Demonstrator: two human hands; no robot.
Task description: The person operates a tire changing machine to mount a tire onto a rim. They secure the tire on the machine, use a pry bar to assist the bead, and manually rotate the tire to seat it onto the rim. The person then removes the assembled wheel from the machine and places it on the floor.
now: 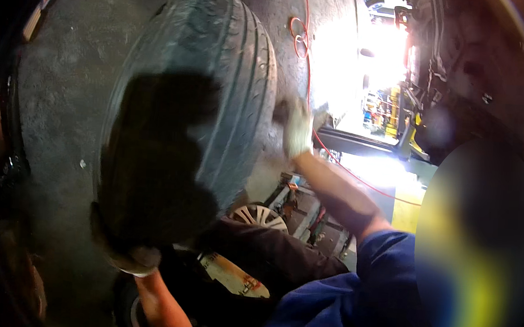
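A large worn black tire (236, 96) stands up in front of me, tread toward me, with a dark shadow over its lower left. My left hand (139, 259), in a light glove with a dark coating, is at the tire's lower left edge; its fingers are mostly lost in shadow. On the right side, my gloved right hand (298, 127) is against the tire's sidewall, its dark fingertips at the edge. Both hands appear to hold the tire between them. What the far side of the tire touches is hidden.
A silver spoked wheel (260, 216) lies beyond my knee, beside a metal frame (306, 217) on the floor. A red hose (308, 70) runs across the grey floor (68, 92). Bright light glares at the upper right. A blurred person (479, 249) in blue and yellow is close on my right.
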